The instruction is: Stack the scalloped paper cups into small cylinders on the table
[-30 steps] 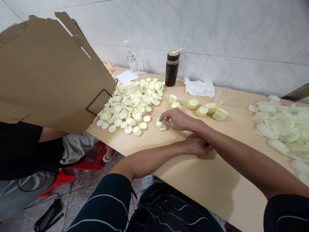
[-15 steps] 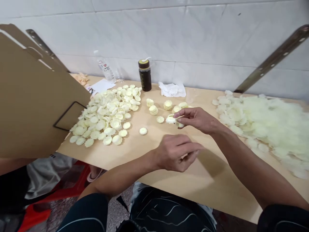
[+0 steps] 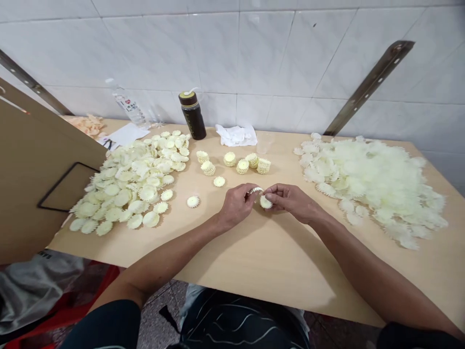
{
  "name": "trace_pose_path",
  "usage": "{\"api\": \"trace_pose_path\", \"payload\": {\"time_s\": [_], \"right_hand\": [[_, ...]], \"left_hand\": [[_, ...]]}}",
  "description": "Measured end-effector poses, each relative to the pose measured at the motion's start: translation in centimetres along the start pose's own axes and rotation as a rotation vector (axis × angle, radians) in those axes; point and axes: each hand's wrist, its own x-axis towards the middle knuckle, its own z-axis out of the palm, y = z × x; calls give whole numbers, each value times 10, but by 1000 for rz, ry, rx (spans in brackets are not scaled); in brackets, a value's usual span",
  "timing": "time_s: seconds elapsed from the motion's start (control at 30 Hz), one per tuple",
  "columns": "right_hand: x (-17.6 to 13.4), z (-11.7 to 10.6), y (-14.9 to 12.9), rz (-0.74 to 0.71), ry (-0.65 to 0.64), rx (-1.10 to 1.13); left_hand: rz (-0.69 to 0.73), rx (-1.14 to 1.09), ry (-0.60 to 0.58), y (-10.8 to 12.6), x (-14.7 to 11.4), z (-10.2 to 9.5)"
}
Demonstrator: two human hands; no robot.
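1. The left hand (image 3: 237, 207) pinches a frilled disc (image 3: 256, 190) over the tabletop (image 3: 232, 257).
2. The right hand (image 3: 293, 202) grips a second disc (image 3: 266, 202) just beside it.
3. Small stacks (image 3: 242, 166) stand behind, between the left pile (image 3: 136, 182) and right heap (image 3: 381, 179).

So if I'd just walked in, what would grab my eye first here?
Probably the two pale-yellow heaps on the table: one of small frilled pieces on the left, and a hazier, translucent-looking heap on the right. Between them, the person's left grip and right grip meet, holding small frilled pieces. Just behind the hands stand several short stacks, with a dark bottle farther back, near the wall.
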Motion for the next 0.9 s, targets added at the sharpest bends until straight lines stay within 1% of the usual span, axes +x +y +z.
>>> {"api": "trace_pose_path", "payload": {"time_s": [0.1,0.17,0.23,0.3,0.37,0.43,0.5,0.6,0.73,0.83,0.9], "right_hand": [[-2,-22,0,-67,71,-143],[-3,-37,-12,-168,172,-237],[0,-46,-31,-283,353,-369],[11,-49,-53,-385,534,-526],[30,-48,-73,-525,618,-614],[55,-46,-87,-658,651,-667],[81,-46,-96,-701,661,-724],[113,-48,-102,-690,677,-797],[144,-51,-105,-696,672,-854],[157,-52,-106,-667,620,-912],[158,-53,-108,-651,591,-943]], "left_hand": [[-221,-85,-60,4,9,10],[-319,-169,-109,6,11,13],[-370,-244,-137,6,11,13],[-381,-283,-142,4,9,11],[-368,-302,-145,1,6,8],[-361,-347,-150,-2,4,6],[-382,-409,-158,-5,3,4],[-420,-474,-169,-8,3,4],[-419,-478,-174,-11,4,6],[-412,-471,-169,-12,3,6],[-409,-472,-169,-12,2,5]]}}
